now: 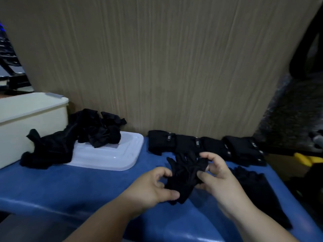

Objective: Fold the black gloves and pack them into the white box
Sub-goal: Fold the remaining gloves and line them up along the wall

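Head view

Holding one crumpled black glove (185,175) in both hands, just right of the white lid (111,154) and a little nearer the camera. Pinching its left edge with the left hand (153,186), thumb underneath, fingers curled onto the fabric. Gripping its right side with the right hand (220,179), thumb and forefinger closed on the upper corner, remaining fingers bent against the cloth. Low over the blue table (70,186); touching it or just clear of it, cannot tell.

Left of the lid, standing on the same table: the white box (33,123), inside hidden from this angle.

Draped over the lid's far left part and spilling off its left edge, up against the box: a loose pile of unfolded black gloves (73,137).

Right of the lid, lined up side by side along the foot of the wood-grain panel (157,58): a row of folded gloves (206,145), small labels showing on top, lettering too small to read.

Further right of the lid, beyond the right hand: another flat glove (253,186), spread on the table, finger ends toward the panel.

Behind the lid, upright: that same panel, filling most of the background
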{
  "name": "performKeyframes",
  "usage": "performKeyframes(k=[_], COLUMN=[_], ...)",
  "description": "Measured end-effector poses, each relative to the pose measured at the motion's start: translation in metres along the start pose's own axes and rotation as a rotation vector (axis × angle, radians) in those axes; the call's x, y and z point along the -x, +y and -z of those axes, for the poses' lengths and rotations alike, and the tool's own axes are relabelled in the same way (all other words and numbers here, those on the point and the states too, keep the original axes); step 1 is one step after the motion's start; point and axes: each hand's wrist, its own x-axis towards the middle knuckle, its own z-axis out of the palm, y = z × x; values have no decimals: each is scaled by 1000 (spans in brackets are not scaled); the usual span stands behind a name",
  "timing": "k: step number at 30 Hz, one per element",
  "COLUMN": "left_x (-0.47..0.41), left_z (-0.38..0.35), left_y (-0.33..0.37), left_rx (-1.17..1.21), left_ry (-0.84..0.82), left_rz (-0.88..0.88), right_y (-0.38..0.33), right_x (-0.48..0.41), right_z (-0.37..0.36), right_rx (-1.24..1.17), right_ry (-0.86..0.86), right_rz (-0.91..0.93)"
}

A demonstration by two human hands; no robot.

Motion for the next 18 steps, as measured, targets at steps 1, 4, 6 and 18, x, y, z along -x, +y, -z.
performKeyframes(k=[1, 4, 6, 18], left_x=[-3, -10, -14, -23], left_z=[-5, -19, -26, -62], left_y=[0, 5, 8, 21], left_rx=[19, 99, 168, 500], left_ry=[17, 54, 67, 104], left_rz=[-22, -67, -76, 26], right_y=[0, -4, -9, -13], right_x=[0, 2, 5, 15], right_z=[5, 19, 29, 56], right_rx=[-12, -61, -104, 301], right_ry=[-2, -24, -44, -146], right_rz=[19, 55, 67, 177])
